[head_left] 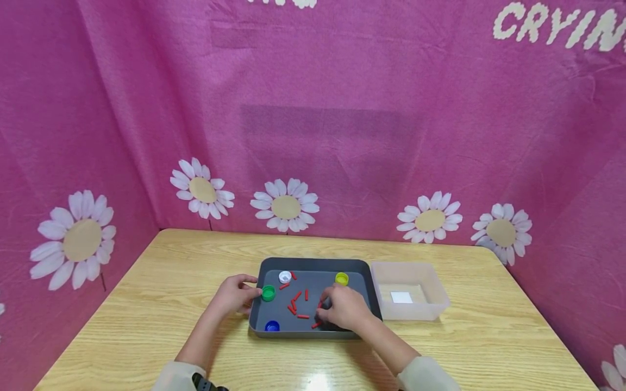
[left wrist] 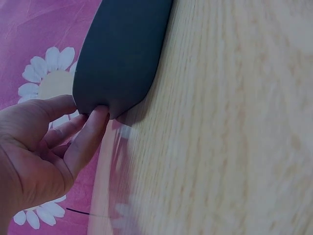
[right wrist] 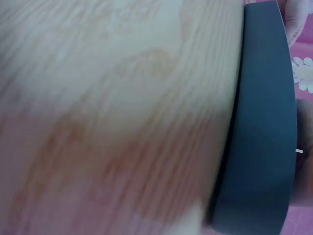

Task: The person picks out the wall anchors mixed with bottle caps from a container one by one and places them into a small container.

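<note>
Light wood-grain table with a dark grey tray and a clear-ish bin sitting on it
So the tabletop's a pale yellowish wood look, grain running side to side, far corners rounded off, and a bright patch of glare toward the near side (near edge is out of frame). The rectangular grey tray lies flat about midway between the left and right edges, long sides roughly in line with the far edge but set back from it. Right beside it, toward the table's right edge, is a frosted plastic bin, also flat. Can't tell if those two actually touch, tbh.
</note>
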Demonstrator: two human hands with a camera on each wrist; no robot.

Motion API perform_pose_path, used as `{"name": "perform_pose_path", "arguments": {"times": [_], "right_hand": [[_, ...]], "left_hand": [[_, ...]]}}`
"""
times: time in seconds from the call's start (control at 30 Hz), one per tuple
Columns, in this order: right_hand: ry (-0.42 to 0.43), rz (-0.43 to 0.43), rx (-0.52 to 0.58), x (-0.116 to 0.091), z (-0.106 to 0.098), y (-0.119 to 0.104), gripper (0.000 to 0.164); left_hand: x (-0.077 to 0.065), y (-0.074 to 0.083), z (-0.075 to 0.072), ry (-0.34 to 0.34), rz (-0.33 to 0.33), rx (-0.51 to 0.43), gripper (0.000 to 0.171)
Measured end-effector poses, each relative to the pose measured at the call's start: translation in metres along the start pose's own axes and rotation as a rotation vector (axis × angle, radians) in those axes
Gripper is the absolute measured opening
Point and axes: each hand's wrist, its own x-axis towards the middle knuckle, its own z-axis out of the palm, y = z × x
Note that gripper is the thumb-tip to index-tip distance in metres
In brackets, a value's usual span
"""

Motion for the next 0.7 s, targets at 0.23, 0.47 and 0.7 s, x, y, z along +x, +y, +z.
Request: {"name": "perform_pose_path", "arguments": {"times": [0.23, 0.47, 0.7], "right_hand": [[0.033, 0.003, 0.045, 0.001, -0.009, 0.002, 0.018], [0.063, 0.033, 0.068, 0.002, -0.022, 0.004, 0.017], [0.083, 0.081, 0.074, 0.001, -0.033, 0.008, 0.017]], "left_hand": [[0.000, 0.000, 0.000, 0.002, -0.002, -0.013, 0.038], [-0.002, 0.001, -0.002, -0.002, -0.008, 0.007, 0.038], [-0.001, 0.001, -0.002, -0.008, -0.007, 0.011, 0.039]]}}
